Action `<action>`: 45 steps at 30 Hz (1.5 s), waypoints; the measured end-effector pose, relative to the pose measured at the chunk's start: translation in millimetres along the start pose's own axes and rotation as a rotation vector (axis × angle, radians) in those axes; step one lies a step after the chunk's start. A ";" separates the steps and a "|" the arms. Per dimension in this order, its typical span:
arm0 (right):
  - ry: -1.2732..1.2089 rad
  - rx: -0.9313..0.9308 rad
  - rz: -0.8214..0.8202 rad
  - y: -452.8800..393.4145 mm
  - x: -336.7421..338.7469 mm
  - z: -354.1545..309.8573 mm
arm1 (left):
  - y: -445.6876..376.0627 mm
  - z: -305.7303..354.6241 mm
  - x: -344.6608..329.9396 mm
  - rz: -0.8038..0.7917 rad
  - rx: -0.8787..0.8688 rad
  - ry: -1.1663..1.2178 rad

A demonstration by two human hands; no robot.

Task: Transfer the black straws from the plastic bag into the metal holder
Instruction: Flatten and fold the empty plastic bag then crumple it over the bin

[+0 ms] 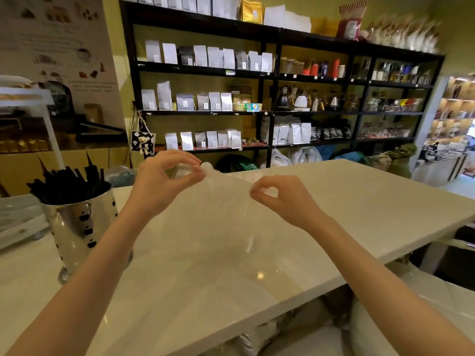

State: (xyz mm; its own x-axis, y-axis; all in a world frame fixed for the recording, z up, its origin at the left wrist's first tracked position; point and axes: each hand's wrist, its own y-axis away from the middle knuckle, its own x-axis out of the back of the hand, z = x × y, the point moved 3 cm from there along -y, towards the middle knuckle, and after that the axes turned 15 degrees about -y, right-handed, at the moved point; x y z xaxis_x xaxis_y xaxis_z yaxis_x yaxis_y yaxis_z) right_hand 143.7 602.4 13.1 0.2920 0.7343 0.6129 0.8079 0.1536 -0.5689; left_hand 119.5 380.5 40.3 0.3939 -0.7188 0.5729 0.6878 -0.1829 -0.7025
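Observation:
A shiny metal holder (77,227) with black cow-like spots stands at the left of the white counter (334,214). Many black straws (69,183) stand in it, fanned out above the rim. A clear plastic bag (226,206) hangs stretched between my two hands above the counter's middle; no straws show inside it. My left hand (164,181) pinches its upper left edge between thumb and fingers. My right hand (277,194) pinches the upper right edge. Both hands are to the right of the holder.
Black shelving (270,73) with white pouches, kettles and bottles fills the wall behind the counter. A display case (25,119) and a till screen (100,129) stand at the left. White trays (15,222) lie beside the holder. Sacks (385,158) sit on the floor beyond.

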 end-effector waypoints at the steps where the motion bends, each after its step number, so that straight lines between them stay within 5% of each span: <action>1: -0.064 -0.011 0.001 -1.0 0.3 -2.4 | -1.2 -3.2 2.5 0.062 0.021 0.021; 4: -0.285 -0.065 0.066 -2.5 10.9 -6.3 | -0.1 -23.5 7.3 0.156 0.197 0.134; 8: -0.656 -0.240 0.121 1.1 20.0 -0.3 | 14.8 -45.7 -15.0 -0.155 0.443 0.452; 11: -0.815 -0.360 0.172 5.7 16.4 10.9 | 26.4 -51.5 -29.6 -0.219 0.482 0.406; 14: -0.953 -0.477 0.252 10.5 9.3 23.7 | 33.5 -55.2 -39.0 -0.225 0.569 0.642; 17: -1.090 -0.604 0.291 15.2 -6.6 36.0 | 45.5 -46.4 -52.9 -0.465 0.646 0.869; 26: -1.165 -0.691 0.370 32.9 -36.2 53.8 | 57.5 -38.5 -53.6 -0.480 0.611 0.753; 29: -1.193 -0.718 0.296 37.2 -39.0 51.7 | 59.8 -38.6 -50.7 -0.424 0.533 0.599; 35: -1.055 -0.646 0.066 41.8 -31.7 45.0 | 63.8 -47.4 -41.5 -0.416 0.592 0.676; 45: -1.165 -0.628 -0.107 48.7 -27.3 40.6 | 67.7 -56.4 -25.1 -0.587 0.538 0.808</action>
State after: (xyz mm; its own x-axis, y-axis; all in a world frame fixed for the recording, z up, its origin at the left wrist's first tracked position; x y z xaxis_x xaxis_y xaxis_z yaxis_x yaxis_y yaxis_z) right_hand 154.3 616.6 -53.6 -0.1395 0.9203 -0.3656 0.9890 0.1477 -0.0057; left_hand 121.8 348.3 -45.5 -0.4504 -0.8752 0.1763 0.8862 -0.4622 -0.0305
